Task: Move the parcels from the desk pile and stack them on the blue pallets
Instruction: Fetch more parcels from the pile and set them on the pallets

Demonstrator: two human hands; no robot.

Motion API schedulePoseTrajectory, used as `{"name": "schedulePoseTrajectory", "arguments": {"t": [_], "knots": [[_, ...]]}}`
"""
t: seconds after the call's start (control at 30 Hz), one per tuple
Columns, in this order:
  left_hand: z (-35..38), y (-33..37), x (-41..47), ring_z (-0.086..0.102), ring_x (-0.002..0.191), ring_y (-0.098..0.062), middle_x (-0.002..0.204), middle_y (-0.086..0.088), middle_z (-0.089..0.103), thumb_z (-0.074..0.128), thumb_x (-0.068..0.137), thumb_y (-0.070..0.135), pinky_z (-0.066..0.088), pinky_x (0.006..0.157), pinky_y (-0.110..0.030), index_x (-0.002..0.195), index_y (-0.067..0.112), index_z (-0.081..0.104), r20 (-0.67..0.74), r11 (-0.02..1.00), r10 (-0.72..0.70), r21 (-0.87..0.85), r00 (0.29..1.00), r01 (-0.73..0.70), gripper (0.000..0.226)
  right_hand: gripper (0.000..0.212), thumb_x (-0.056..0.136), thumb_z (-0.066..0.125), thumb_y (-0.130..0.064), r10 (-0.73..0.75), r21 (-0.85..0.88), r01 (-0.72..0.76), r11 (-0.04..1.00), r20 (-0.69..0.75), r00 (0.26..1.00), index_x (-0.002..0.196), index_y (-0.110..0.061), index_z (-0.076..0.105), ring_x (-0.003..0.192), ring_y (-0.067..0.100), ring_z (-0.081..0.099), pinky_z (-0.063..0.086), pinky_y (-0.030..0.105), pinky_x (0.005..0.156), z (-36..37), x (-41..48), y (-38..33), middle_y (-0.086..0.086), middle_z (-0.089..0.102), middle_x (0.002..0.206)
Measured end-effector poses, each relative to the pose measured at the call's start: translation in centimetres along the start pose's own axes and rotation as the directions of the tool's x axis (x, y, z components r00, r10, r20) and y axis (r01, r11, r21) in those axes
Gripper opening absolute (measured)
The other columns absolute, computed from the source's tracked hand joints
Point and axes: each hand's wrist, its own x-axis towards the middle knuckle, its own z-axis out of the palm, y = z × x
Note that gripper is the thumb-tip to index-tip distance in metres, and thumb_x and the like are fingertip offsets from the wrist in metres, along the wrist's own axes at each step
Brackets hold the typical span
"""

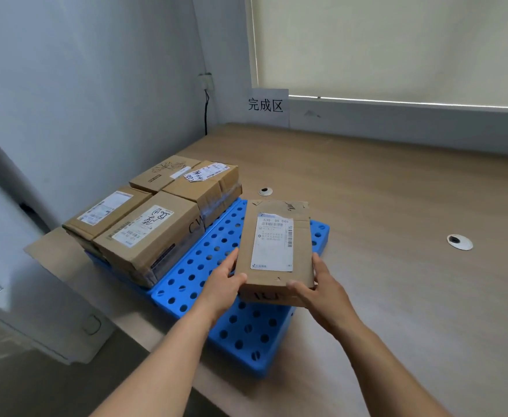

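Parcels (168, 236) in brown cardboard stand stacked on the left part of the blue pallet (204, 266). Four labelled tops show side by side, with more cardboard beneath them. A flat cardboard sheet (45, 248) sticks out from the pallet's left edge. Over the pallet's middle, the left hand (225, 284) grips the near left corner of the held parcel (276, 251), with its thumb lying on the top face and its fingers (232, 257) pressed along the left side. This long, flat box, with a white shipping label facing up, lies lengthwise over the right part of the pallet and is tilted, its near end raised clear of the holed blue deck. Whether its far end touches the pallet I cannot tell. The right hand (322, 293) grips the near right corner in the same way, thumb on top and fingers (319, 261) curled against the right side. The pallet rests on a wooden surface (397, 191). Just beyond the pallet's far edge sits a small cable grommet (265, 191), and a second grommet (459, 242) lies well to the pallet's right. Far behind the pallet, a paper sign (267, 106) with printed characters stands against the wall.
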Motion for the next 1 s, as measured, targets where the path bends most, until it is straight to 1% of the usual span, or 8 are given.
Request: {"name": "schedulePoseTrajectory", "arguments": {"t": [0.17, 0.27, 0.37, 0.5, 0.6, 0.67, 0.77, 1.0], "knots": [[-1.9, -0.4, 4.8, 0.040, 0.126, -0.011, 0.149, 0.006, 0.034, 0.042, 0.098, 0.009, 0.040, 0.097, -0.029, 0.148, 0.029, 0.022, 0.086, 0.997, -0.018, 0.081, 0.996, 0.011, 0.058, 0.079, 0.089, 0.056, -0.038, 0.084, -0.031, -0.085, 0.996, -0.037, 0.996, 0.151, -0.029, 0.008, 0.110, 0.015, 0.050, 0.046, 0.028, 0.086, 2.0, 2.5, -1.1, -0.002, 0.044, 0.141], [-3.4, -0.3, 7.9, 0.047, 0.110, -0.005, 0.150, 0.009, 0.031, 0.040, 0.099, 0.015, 0.043, 0.081, -0.023, 0.149, 0.031, 0.018, 0.169, 0.986, -0.025, 0.168, 0.985, -0.004, 0.058, 0.076, 0.090, 0.055, -0.037, 0.128, -0.022, -0.130, 0.991, -0.080, 0.989, 0.150, -0.028, 0.009, 0.105, 0.014, 0.050, 0.044, 0.028, 0.087, 3.2, 4.2, -2.2, -0.001, 0.048, 0.136], [-5.5, 0.8, 10.7, 0.050, 0.120, -0.017, 0.148, 0.011, 0.034, 0.039, 0.098, 0.019, 0.046, 0.087, -0.029, 0.149, 0.032, 0.019, 0.231, 0.947, 0.002, 0.313, 0.973, -0.076, 0.056, 0.077, 0.091, 0.054, -0.037, 0.177, -0.014, -0.179, 0.984, -0.106, 0.979, 0.151, -0.027, 0.006, 0.105, 0.015, 0.050, 0.043, 0.027, 0.084, 4.5, 6.2, -3.6, -0.001, 0.048, 0.136], [-9.1, 3.0, 14.7, 0.037, 0.132, -0.013, 0.147, 0.008, 0.037, 0.041, 0.099, 0.024, 0.039, 0.098, -0.026, 0.145, 0.026, 0.033, 0.178, 0.791, 0.276, 0.517, 0.945, -0.328, 0.047, 0.076, 0.092, 0.053, -0.037, 0.222, 0.018, -0.222, 0.975, -0.147, 0.964, 0.150, -0.030, 0.005, 0.096, 0.013, 0.051, 0.048, 0.030, 0.078, 6.3, 9.4, -5.3, -0.005, 0.049, 0.128], [-12.0, 3.5, 18.6, 0.027, 0.138, -0.016, 0.150, 0.004, 0.035, 0.041, 0.098, 0.027, 0.026, 0.111, -0.033, 0.145, 0.022, 0.033, 0.143, 0.636, 0.396, 0.670, 0.907, -0.383, 0.048, 0.073, 0.092, 0.053, -0.035, 0.256, 0.026, -0.255, 0.967, -0.162, 0.953, 0.150, -0.030, 0.008, 0.083, 0.012, 0.052, 0.044, 0.024, 0.057, 7.5, 11.7, -6.6, -0.007, 0.049, 0.112], [-13.6, 3.3, 21.2, 0.021, 0.141, -0.019, 0.153, 0.001, 0.029, 0.040, 0.098, 0.030, 0.020, 0.115, -0.036, 0.147, 0.022, 0.029, 0.167, 0.540, 0.382, 0.757, 0.909, -0.366, 0.051, 0.072, 0.092, 0.053, -0.036, 0.276, 0.041, -0.273, 0.961, -0.185, 0.943, 0.149, -0.030, 0.010, 0.089, 0.014, 0.054, 0.047, 0.025, 0.061, 8.3, 13.0, -7.3, -0.006, 0.051, 0.117], [-15.4, 2.8, 24.0, 0.016, 0.143, -0.021, 0.156, 0.001, 0.022, 0.038, 0.098, 0.033, 0.019, 0.116, -0.039, 0.148, 0.023, 0.024, 0.188, 0.448, 0.319, 0.834, 0.929, -0.322, 0.053, 0.074, 0.091, 0.055, -0.036, 0.295, 0.073, -0.286, 0.955, -0.219, 0.930, 0.150, -0.029, 0.011, 0.106, 0.019, 0.054, 0.047, 0.032, 0.083, 9.4, 14.8, -8.2, 0.000, 0.052, 0.130], [-17.2, 1.8, 25.1, 0.026, 0.138, -0.021, 0.152, 0.005, 0.030, 0.038, 0.099, 0.031, 0.023, 0.111, -0.038, 0.145, 0.027, 0.032, 0.241, 0.402, 0.284, 0.849, 0.928, -0.344, 0.047, 0.071, 0.090, 0.055, -0.037, 0.310, 0.083, -0.299, 0.951, -0.246, 0.919, 0.149, -0.028, 0.015, 0.102, 0.020, 0.057, 0.046, 0.028, 0.065, 11.7, 17.5, -9.9, -0.001, 0.053, 0.126]]}}
